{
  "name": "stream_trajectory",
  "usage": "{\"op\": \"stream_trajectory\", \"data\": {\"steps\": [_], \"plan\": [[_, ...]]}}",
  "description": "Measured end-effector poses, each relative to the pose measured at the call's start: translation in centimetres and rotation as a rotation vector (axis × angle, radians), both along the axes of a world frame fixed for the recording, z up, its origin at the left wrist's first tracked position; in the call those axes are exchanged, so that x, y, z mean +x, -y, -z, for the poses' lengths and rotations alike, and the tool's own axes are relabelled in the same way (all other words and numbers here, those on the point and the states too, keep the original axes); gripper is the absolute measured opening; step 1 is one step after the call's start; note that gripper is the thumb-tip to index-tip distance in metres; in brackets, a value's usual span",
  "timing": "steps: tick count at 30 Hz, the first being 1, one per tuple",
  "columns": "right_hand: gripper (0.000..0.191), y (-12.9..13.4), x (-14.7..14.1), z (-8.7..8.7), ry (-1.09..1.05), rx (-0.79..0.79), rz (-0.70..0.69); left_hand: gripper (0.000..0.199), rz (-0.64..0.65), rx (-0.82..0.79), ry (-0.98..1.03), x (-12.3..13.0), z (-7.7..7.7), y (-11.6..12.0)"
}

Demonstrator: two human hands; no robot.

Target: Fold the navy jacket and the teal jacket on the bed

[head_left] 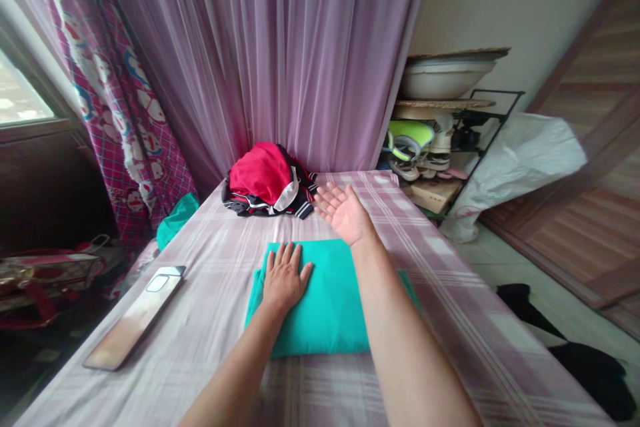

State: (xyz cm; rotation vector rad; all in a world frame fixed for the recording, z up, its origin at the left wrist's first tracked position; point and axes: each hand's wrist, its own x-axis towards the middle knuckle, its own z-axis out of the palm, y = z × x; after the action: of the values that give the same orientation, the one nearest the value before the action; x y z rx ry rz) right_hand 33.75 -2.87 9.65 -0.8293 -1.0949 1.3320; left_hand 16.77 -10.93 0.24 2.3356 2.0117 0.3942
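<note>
A folded teal cloth (325, 307), smooth on top, lies on the plaid-covered table. My left hand (286, 277) rests flat on its left part with the fingers spread. Raised over the cloth's far edge, my right hand (344, 212) is open, palm showing, and holds nothing. My right forearm hides some of the cloth's right side. Just beyond my hands sits a heap of red and black clothing (263, 177) with white and striped trim.
A smartphone (135, 320) lies face down on the table's left side. Teal fabric (176, 220) hangs at the left edge. Purple curtains (300, 53) close off the back. At the right stand a shoe rack (480, 140) and a white plastic bag (520, 160).
</note>
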Motion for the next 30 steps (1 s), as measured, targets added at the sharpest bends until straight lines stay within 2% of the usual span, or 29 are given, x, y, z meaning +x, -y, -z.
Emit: {"op": "stream_trajectory", "data": {"steps": [2,6,9,11,18,22,30], "plan": [[0.066,-1.6,-0.4,2.0,-0.098,-0.086,0.045,0.062,-0.003,0.014,0.010,-0.1,0.2,0.0],[0.076,-3.0,-0.1,7.7,0.066,-0.309,0.127,0.057,0.015,0.052,0.049,-0.3,0.8,-0.1],[0.073,-3.1,0.2,9.8,0.070,-0.354,0.129,0.056,0.029,0.061,0.073,-0.5,1.2,0.0],[0.066,-3.0,0.2,9.8,-0.025,-0.377,0.143,0.057,0.033,0.057,0.084,-0.6,1.5,0.0],[0.031,-2.5,-0.1,9.0,-0.560,-0.516,0.234,0.059,0.058,0.091,0.112,-1.1,2.2,0.2],[0.022,-2.1,-0.1,8.7,-0.659,-0.538,0.249,0.059,0.060,0.107,0.085,-1.2,2.5,0.3],[0.021,-1.9,-0.2,7.5,-0.836,-0.605,0.279,0.057,0.087,0.169,0.035,-1.0,2.1,0.4]]}}
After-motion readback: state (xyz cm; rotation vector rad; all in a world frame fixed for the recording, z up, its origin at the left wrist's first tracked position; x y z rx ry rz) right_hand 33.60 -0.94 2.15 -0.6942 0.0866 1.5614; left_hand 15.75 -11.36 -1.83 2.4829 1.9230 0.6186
